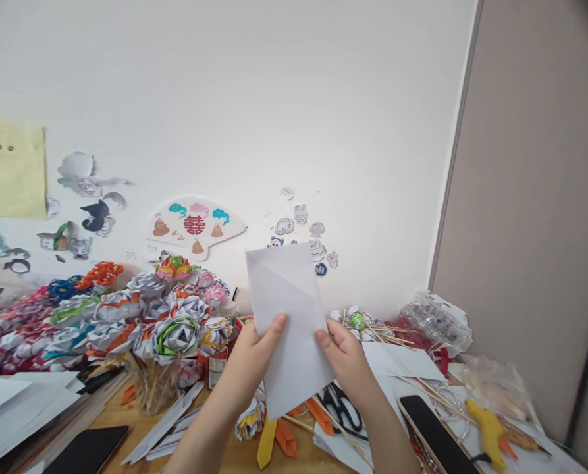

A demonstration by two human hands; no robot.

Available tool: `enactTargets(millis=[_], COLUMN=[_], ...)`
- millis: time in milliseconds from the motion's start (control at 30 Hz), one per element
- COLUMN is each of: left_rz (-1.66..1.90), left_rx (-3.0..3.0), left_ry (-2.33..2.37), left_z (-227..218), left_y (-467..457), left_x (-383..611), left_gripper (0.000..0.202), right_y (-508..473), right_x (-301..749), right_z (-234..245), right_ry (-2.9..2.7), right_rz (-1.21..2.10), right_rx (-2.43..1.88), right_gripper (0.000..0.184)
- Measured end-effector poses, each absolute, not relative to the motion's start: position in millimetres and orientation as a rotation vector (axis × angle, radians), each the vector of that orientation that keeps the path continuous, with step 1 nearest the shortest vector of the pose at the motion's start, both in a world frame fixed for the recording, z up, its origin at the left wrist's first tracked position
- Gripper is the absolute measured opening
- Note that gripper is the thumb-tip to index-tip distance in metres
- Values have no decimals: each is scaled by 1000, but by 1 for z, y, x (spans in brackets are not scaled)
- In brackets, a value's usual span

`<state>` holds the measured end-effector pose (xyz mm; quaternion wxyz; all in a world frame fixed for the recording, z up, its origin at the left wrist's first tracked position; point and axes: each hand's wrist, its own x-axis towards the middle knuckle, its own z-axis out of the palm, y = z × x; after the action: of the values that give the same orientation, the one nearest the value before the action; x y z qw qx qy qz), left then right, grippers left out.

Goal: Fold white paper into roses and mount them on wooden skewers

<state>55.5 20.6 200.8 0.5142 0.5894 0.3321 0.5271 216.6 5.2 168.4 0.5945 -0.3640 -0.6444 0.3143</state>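
Observation:
I hold a folded white paper sheet (286,309) upright in front of me, above the desk. My left hand (254,359) pinches its lower left edge, thumb on the front. On the lower right edge, my right hand (346,355) grips the sheet with its fingers curled. A diagonal crease runs across the upper part of the paper.
Several paper roses (170,322) stand bunched at the left. Black scissors (340,405), orange and yellow paper strips (278,438), wooden skewers (382,332), a yellow glue gun (488,428), two dark phones (434,431) and white paper sheets (22,395) lie on the wooden desk. The wall carries stickers.

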Motion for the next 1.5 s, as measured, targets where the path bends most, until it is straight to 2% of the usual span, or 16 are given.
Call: enactTargets(millis=[300, 567, 800, 1100, 1500], left_rz=[1204, 1198, 768, 823, 871], left_rx=[1282, 1313, 1573, 1559, 1461], left_ry=[715, 729, 660, 656, 720], left_z=[204, 204, 198, 200, 193], left_y=[17, 18, 19, 16, 18], left_x=[54, 53, 59, 64, 63], left_gripper=[48, 42, 45, 37, 40], right_y=[0, 3, 5, -4, -3], right_x=[217, 220, 226, 230, 224], right_z=[174, 172, 173, 181, 180], right_ry=[-1462, -1391, -1263, -1316, -1322], right_rz=[879, 760, 650, 774, 837], right_rx=[-796, -835, -793, -775, -757], right_gripper=[35, 32, 32, 33, 36])
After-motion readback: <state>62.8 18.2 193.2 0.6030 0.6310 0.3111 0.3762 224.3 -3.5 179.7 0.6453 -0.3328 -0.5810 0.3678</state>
